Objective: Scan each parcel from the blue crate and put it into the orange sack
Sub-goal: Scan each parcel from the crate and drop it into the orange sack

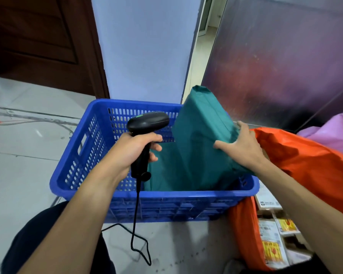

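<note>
My left hand [136, 150] grips the handle of a black barcode scanner [147, 123] over the blue crate [83, 159]; its head points right. My right hand [241, 145] holds a teal plastic-wrapped parcel [202, 125], tilted up over the crate's right side, fingers spread along its lower right edge. Another teal parcel [166, 171] lies on the crate floor. The orange sack [305, 161] lies open just right of the crate, with several labelled cardboard parcels [273, 240] inside.
The scanner's black cable [136, 224] hangs down to the tiled floor [18, 155] in front of the crate. A pale blue wall [143, 46] and a shiny metal panel [275, 56] stand behind. A pink sack [333, 135] sits at the far right. My dark-trousered knee [48, 244] is at lower left.
</note>
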Demonstrator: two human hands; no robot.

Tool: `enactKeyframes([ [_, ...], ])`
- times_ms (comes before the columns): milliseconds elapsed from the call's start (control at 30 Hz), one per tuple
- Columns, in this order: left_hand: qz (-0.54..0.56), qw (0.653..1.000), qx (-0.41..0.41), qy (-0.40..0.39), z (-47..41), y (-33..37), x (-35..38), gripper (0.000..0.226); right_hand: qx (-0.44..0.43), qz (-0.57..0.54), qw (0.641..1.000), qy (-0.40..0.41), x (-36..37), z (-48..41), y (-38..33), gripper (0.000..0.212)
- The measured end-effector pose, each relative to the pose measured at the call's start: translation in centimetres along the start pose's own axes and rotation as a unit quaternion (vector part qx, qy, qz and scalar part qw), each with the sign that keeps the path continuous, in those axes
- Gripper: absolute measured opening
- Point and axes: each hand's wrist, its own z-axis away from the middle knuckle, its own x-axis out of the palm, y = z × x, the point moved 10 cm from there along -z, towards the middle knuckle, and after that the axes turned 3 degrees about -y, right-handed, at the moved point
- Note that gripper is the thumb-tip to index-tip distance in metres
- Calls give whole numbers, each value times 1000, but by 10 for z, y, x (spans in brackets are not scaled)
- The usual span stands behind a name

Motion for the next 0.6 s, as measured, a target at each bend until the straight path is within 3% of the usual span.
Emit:
enactKeyframes([
  [200, 2, 999, 14, 35, 16, 5, -16, 8, -32, -182, 983, 11, -44, 39, -21, 110],
  [400, 15, 998, 50, 18, 37, 10, -11, 10, -33, -296, 953, 53, -74, 71, -11, 91],
  [533, 3, 998, 70, 5, 47, 14, -7, 14, -19, -344, 937, 65, -88, 87, 4, 95],
  [600, -5, 996, 84, -1, 55, 19, -5, 15, -18, -360, 930, 70, -96, 96, 10, 84],
])
